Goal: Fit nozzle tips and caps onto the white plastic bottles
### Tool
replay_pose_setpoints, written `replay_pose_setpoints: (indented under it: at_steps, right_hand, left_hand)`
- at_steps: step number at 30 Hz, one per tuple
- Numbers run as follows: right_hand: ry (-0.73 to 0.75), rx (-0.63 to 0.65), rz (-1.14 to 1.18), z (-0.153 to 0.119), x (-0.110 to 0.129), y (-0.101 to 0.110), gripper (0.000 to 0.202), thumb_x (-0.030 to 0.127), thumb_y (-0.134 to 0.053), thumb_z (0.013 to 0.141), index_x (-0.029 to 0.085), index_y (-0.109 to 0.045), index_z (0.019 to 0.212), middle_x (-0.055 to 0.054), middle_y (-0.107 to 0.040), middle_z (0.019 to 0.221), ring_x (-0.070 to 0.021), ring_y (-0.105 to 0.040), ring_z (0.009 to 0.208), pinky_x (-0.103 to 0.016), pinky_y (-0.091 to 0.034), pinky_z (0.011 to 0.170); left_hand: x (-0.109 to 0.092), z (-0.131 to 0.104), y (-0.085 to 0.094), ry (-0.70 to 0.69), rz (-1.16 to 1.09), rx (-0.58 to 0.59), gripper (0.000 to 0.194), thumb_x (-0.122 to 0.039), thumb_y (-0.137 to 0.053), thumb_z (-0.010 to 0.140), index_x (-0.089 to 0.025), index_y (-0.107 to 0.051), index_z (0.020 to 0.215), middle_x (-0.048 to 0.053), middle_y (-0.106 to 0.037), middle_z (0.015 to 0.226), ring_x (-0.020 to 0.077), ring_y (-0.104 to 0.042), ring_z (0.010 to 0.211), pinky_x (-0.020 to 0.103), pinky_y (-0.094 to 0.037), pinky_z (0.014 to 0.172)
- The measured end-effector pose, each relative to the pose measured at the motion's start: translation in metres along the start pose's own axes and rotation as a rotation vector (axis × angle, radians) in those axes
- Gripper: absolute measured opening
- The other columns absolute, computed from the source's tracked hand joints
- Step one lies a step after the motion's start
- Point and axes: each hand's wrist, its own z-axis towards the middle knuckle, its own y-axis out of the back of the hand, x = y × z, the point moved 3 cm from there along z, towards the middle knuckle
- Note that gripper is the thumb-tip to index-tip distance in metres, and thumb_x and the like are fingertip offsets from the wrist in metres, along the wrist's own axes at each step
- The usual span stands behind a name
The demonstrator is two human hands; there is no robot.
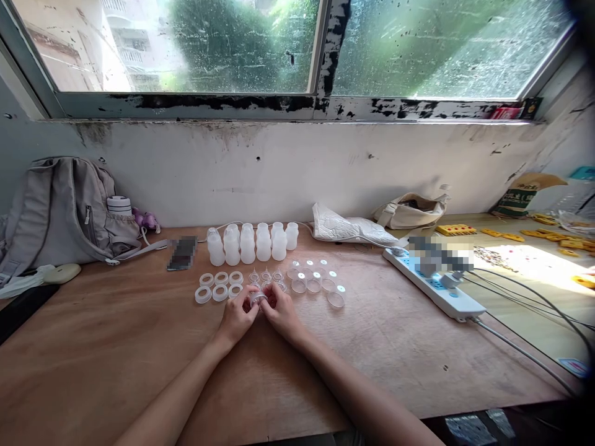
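Step in hand, my read: two-handed fingertip work on a small translucent piece [257, 298], centre of the wooden table [139, 347]. Left hand [238, 319] and right hand [282, 314] both had fingers nearly closed, tips pinching it from either side. Couldn't tell if it was one part or two.

Next move called for light, even fingertip pressure, piece kept level (judgement).

From the hands: white rings [203, 301] at 10 o'clock, clear spouted pieces [265, 276] and frosted bottles [248, 244] at 12, clear round covers [313, 287] at 2.

Writing: brown-and-green bag [517, 197] at 2 had pale characters, too small to read. Red pack [506, 113] on sill at 1–2, blue-edged sticker [574, 367] at 3–4: neither legible. No brand readable.
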Motion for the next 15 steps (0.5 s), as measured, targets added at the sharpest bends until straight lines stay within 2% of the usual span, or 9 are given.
replay_pose_setpoints:
  at_steps: [6, 12, 15]
  right_hand:
    - [-0.056, -0.028, 0.092, 0.0003, 0.0006, 0.0023, 0.007, 0.02, -0.052, 0.068, 0.019, -0.045, 0.068, 0.003, -0.048, 0.059, -0.0103, -0.045, 0.052, -0.023, -0.038, 0.051]
    - [-0.332, 0.165, 0.737, 0.0024, 0.0009, -0.0004, 0.021, 0.038, -0.053, 0.074, 0.019, -0.051, 0.079, -0.001, -0.053, 0.074, -0.0122, -0.054, 0.06, -0.024, -0.046, 0.049]
    - [-0.394, 0.201, 0.845, 0.0038, -0.001, -0.0009, 0.023, 0.038, -0.06, 0.07, 0.017, -0.051, 0.075, 0.0, -0.054, 0.066, -0.0114, -0.055, 0.056, -0.023, -0.047, 0.049]
  left_hand:
    - [-0.0013, -0.0008, -0.0009, 0.004, -0.013, 0.032, 0.025, -0.021, -0.047, 0.075, -0.022, -0.053, 0.1, 0.0, -0.063, 0.079, 0.0124, -0.056, 0.061, 0.022, -0.044, 0.058]
    - [-0.0045, 0.0014, 0.0075, 0.046, -0.088, -0.033, 0.025, -0.029, -0.04, 0.082, -0.021, -0.052, 0.103, 0.003, -0.063, 0.092, 0.0151, -0.059, 0.073, 0.026, -0.046, 0.067]
    - [-0.002, 0.0029, 0.0078, 0.049, -0.157, -0.029, 0.026, -0.031, -0.04, 0.083, -0.019, -0.051, 0.103, 0.004, -0.061, 0.094, 0.0148, -0.059, 0.073, 0.025, -0.045, 0.065]
